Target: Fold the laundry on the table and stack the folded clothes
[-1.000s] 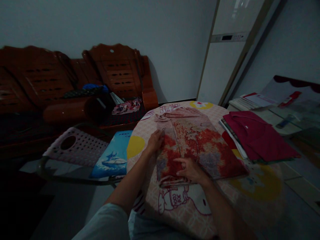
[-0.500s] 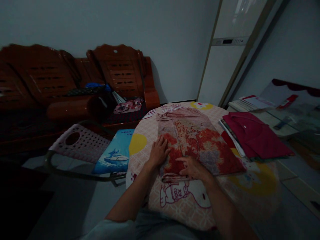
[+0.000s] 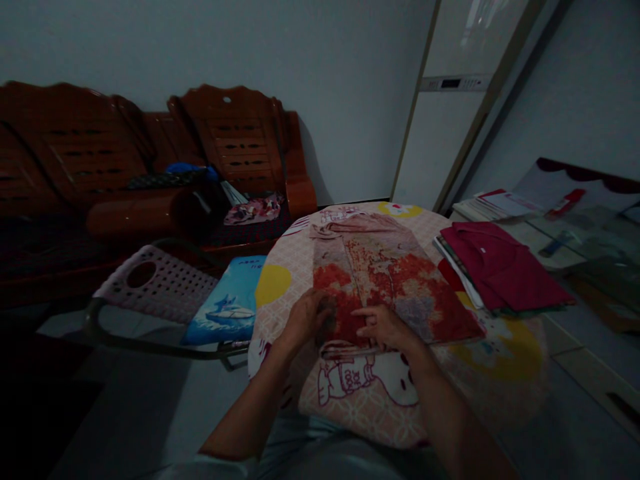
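Observation:
A red and grey patterned garment (image 3: 410, 287) lies folded on a round table with a printed cloth (image 3: 287, 293). At its left edge is my left hand (image 3: 306, 320), fingers bent and bunched on the fabric; whether they grip it is hard to see. My right hand (image 3: 385, 327) rests on the garment's lower part, index finger stretched out to the left and the other fingers curled, holding nothing visible. A folded layer shows at the near edge, between and below the hands.
A stack of folded clothes, magenta on top (image 3: 505, 267), sits at the table's right. To the left stand a woven chair (image 3: 160, 283) with a blue cushion (image 3: 230, 300) and wooden seats (image 3: 235, 143). Papers (image 3: 505, 203) lie on a side surface at the right.
My left hand has moved down along the garment's left edge, and its fingers have gone from spread to bent. My right hand stays nearly in place. The view has shifted slightly.

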Demonstrator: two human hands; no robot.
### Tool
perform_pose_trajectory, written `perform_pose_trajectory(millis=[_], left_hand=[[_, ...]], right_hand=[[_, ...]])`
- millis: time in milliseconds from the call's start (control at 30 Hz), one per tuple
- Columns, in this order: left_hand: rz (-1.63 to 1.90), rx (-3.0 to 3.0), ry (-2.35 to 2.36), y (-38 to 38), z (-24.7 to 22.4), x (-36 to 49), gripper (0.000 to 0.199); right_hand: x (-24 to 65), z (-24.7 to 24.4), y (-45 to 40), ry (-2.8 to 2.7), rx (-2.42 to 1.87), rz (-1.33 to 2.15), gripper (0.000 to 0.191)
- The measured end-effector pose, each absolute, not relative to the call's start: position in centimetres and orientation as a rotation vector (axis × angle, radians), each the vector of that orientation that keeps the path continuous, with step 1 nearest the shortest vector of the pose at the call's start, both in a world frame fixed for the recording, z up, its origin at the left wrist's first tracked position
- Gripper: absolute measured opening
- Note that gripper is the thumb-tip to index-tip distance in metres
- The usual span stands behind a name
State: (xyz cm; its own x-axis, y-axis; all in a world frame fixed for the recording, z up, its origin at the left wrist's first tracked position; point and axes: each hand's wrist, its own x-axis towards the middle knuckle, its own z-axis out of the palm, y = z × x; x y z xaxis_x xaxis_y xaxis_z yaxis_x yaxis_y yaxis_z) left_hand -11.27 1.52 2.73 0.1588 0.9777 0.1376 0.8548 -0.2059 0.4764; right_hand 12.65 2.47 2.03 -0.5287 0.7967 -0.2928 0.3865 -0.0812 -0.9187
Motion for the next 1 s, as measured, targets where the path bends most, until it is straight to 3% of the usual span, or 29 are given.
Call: perform_pose_trajectory(millis=[100,200,333,467,733,900,1000], left_hand=[[0.543,2.099,1.664,0.1,4.8,-11.8,0.020],[0.410,2.093,1.460,-1.5,5.9,-11.6,0.014],[0.207,2.156,1.385,-3.2,5.3,-10.6,0.023],[0.193,2.191,1.416,-3.4,4.2,-10.2,0.020],[0.202,2.221,1.290,-3.2,3.6,-10.8,0.022],[0.019,2.287,1.258,-2.5,4.9,-10.9,0.007],[0.107,2.409,1.275,-0.2,6.0,-9.3,0.015]], right_hand=[[13.2,1.7,2.8,-1.765,-1.261,1.663,0.055],[13.2,1.5,2.8,-1.833,-1.221,1.618,0.034],[12.9,2.0,2.5,-2.007,-1.198,1.525,0.015],[12.7,2.5,2.4,-2.148,-1.199,1.338,0.014],[12.8,2.6,2.2,-2.207,-1.190,1.350,0.018],[12.8,2.4,2.2,-2.248,-1.162,1.310,0.021],[12.6,2.0,2.3,-2.241,-1.148,1.333,0.017]])
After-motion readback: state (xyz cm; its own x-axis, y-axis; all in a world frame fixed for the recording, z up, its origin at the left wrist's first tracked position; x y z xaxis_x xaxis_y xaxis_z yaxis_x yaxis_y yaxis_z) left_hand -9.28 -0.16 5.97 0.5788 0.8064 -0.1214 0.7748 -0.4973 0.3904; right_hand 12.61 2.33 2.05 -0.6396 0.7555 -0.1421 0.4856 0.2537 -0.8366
